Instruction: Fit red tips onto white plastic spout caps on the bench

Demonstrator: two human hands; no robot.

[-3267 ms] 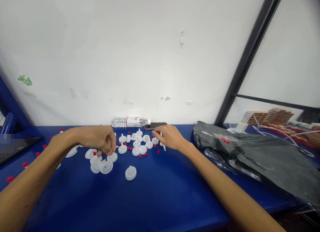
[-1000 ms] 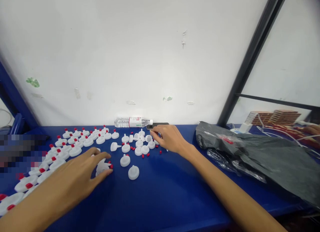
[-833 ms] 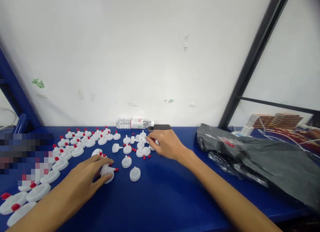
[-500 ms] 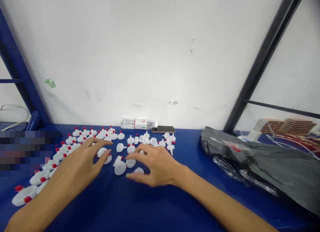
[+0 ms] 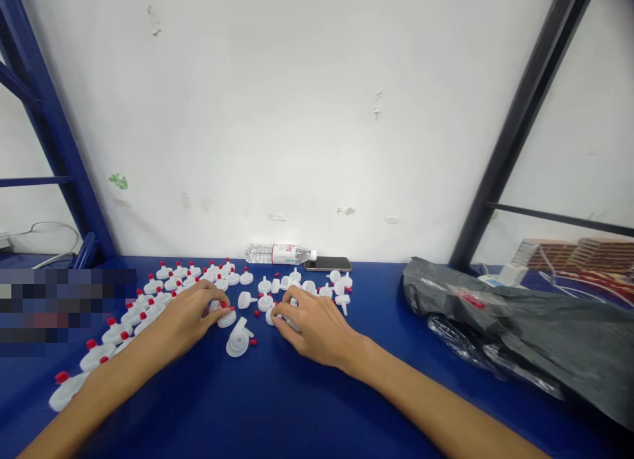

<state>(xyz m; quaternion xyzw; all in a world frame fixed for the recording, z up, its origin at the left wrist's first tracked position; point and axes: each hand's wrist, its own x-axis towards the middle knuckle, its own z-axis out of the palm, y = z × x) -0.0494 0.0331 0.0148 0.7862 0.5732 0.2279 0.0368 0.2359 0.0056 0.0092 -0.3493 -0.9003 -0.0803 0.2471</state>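
My left hand (image 5: pixel 195 314) has thumb and index finger closed at a white nozzle cap with a red tip (image 5: pixel 226 319), at the right end of the rows of such caps. Across the gap, my right hand (image 5: pixel 312 323) bends its fingers around a white nozzle cap (image 5: pixel 270 316), which they partly hide. Between the hands lie loose white nozzle caps (image 5: pixel 238 343), with a small red tip (image 5: pixel 253 342) beside them. Another white nozzle cap (image 5: pixel 245 300) lies on its side farther back.
Rows of red-tipped white caps (image 5: pixel 113 331) cover the left of the blue table (image 5: pixel 277 413). Several white caps without tips (image 5: pixel 341 302) lie scattered behind my right hand. A water bottle (image 5: pixel 282 253) and phone (image 5: pixel 327 264) lie by the wall. Grey plastic bags (image 5: pixel 520 327) lie right.
Both hands have closed from spread fingers. My right hand has moved slightly right onto a cap, my left to the red-tipped cap. The view has shifted a little.
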